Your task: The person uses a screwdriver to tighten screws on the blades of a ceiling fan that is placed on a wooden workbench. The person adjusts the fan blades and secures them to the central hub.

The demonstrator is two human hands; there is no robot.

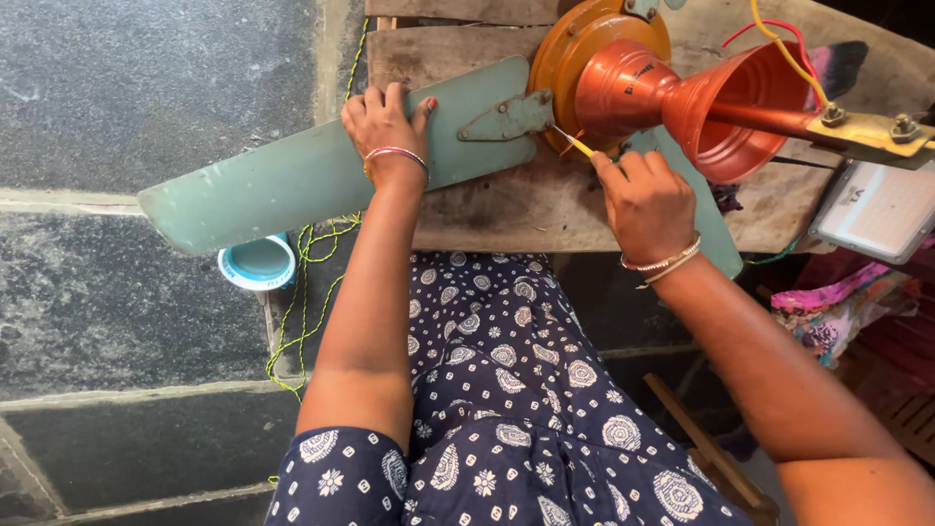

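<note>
Fingers of my left hand (382, 122) spread flat, pressing the green fan blade (292, 175) onto the wooden bench (545, 200); my right hand (643, 200) pinches a yellow-handled screwdriver (573, 142) at the orange motor hub (609, 78).

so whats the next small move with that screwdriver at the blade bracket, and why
Probably keep the left hand pressing the green blade flat and turn the yellow screwdriver held by the right hand. Its tip points at the blade's metal bracket beside the orange motor housing, so a steadied blade should help.
</note>
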